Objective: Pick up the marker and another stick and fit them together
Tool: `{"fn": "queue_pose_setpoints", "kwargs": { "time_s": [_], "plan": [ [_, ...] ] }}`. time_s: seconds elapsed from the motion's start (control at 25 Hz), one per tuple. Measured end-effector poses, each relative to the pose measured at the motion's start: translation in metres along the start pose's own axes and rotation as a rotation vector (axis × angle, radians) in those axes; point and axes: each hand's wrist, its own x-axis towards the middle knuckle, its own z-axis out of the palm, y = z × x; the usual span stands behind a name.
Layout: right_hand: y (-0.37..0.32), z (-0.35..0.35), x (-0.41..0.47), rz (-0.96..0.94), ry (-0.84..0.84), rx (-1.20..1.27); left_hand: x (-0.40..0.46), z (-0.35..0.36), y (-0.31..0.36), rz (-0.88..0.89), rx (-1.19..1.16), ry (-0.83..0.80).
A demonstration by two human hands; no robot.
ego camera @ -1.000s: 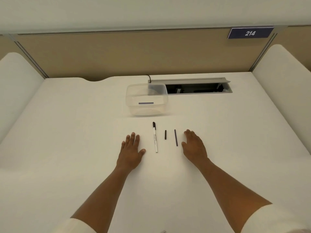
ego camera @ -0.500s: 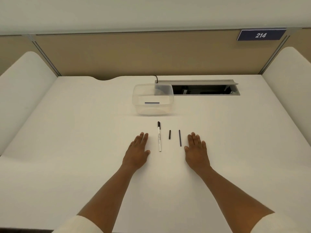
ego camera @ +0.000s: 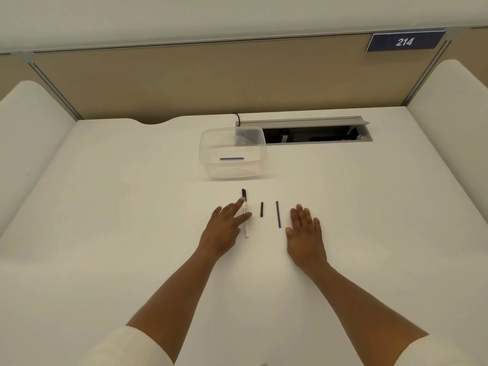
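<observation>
A white pen with a black cap [ego camera: 245, 228] lies lengthwise on the white table [ego camera: 132, 233]. My left hand [ego camera: 224, 228] has its straight fingers spread over the pen's middle, the fingertips reaching toward the cap. Right of the pen lie a short black piece [ego camera: 261, 209] and a longer thin black stick [ego camera: 278, 214]. Flat on the table just right of that stick rests my right hand [ego camera: 306, 233], fingers straight and holding nothing.
A clear plastic tub [ego camera: 232, 153] with a thin dark strip inside stands behind the pen. Behind it is an open cable hatch [ego camera: 314, 133] with a black cord. Padded white side walls flank the table; a beige partition carries a sign reading 214.
My left hand has slid right and forward from beside the pen onto it, fingers spreading. My right hand has stayed flat by the long stick. The view shifted slightly.
</observation>
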Motion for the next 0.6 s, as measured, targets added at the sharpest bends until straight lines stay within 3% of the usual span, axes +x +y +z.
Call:
{"fn": "queue_pose_setpoints", "kwargs": {
  "time_s": [0.6],
  "plan": [
    [0.0, -0.005, 0.004, 0.017, 0.011, 0.097, -0.011, -0.002, -0.007, 0.083, -0.035, 0.08]
  ]
}}
